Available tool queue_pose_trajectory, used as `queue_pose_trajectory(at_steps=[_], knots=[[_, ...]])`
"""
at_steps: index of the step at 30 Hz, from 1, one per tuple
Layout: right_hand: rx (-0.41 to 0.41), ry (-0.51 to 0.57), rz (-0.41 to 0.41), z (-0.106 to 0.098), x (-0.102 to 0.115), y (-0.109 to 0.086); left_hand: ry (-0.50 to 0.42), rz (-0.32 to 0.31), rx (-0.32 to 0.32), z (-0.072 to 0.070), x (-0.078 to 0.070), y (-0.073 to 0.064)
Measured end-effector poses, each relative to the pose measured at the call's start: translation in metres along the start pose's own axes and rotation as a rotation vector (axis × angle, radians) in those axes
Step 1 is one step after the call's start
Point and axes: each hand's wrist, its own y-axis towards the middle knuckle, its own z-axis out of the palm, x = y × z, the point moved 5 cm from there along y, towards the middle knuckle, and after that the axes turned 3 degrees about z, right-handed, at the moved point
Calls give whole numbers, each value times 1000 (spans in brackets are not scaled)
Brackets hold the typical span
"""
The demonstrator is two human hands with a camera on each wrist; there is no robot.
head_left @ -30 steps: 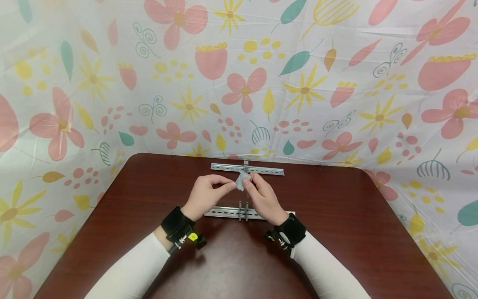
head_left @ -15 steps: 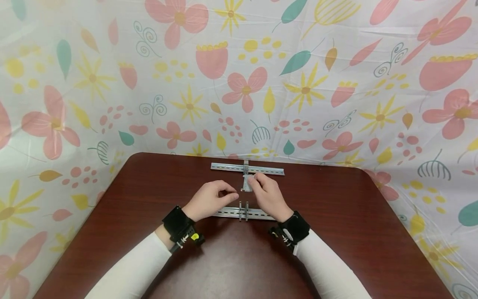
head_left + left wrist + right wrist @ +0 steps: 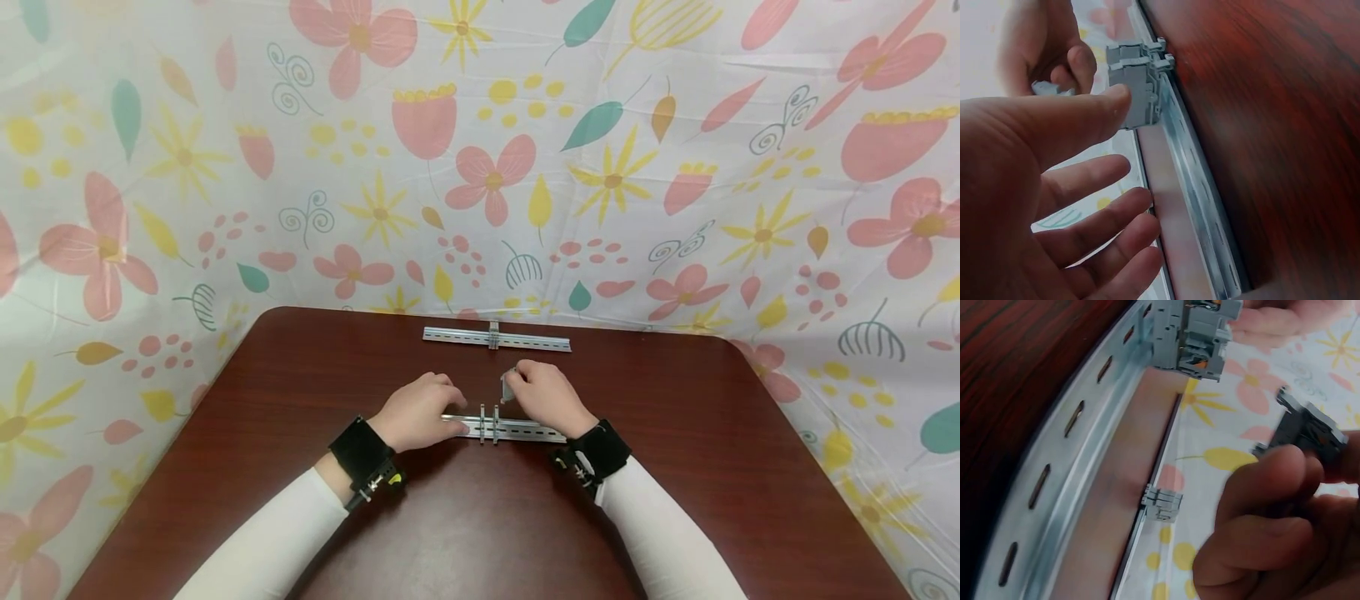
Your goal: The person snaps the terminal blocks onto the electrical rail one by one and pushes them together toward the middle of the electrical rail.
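Observation:
My right hand (image 3: 551,396) pinches a grey DIN-rail terminal block (image 3: 1300,428) between thumb and fingers, holding it above the near rail, just right of the mounted pieces. That slotted metal DIN rail (image 3: 528,430) lies across the table in front of me. Two grey terminal blocks (image 3: 1138,94) stand on its middle, a narrow gap between them in the head view. Over the rail's left part is my left hand (image 3: 420,412), thumb and fingers spread apart with nothing held. In the left wrist view its thumb tip overlaps the side of the nearer mounted block.
Farther back lies a second DIN rail (image 3: 532,342), with several grey terminal blocks (image 3: 1163,504) packed together at its middle. The dark red-brown table (image 3: 675,467) meets a flower-print curtain (image 3: 615,108) behind. Each wrist wears a black strap with a camera.
My left hand has let go of the terminal block and moved down to the near rail, its fingers spreading. The right hand has carried the block toward me and slightly right.

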Motion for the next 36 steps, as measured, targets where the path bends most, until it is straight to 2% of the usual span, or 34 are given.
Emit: queue_pose_trajectory(at_steps=[7,17,36], knots=[[125,-74,25,8,-9,1,59,-17,46,5,3,-1],[218,-172,36,20,-15,4,103,-22,69,8,6,-2],[257,-284,42,30,-12,0,121,5,41,11,7,-2]])
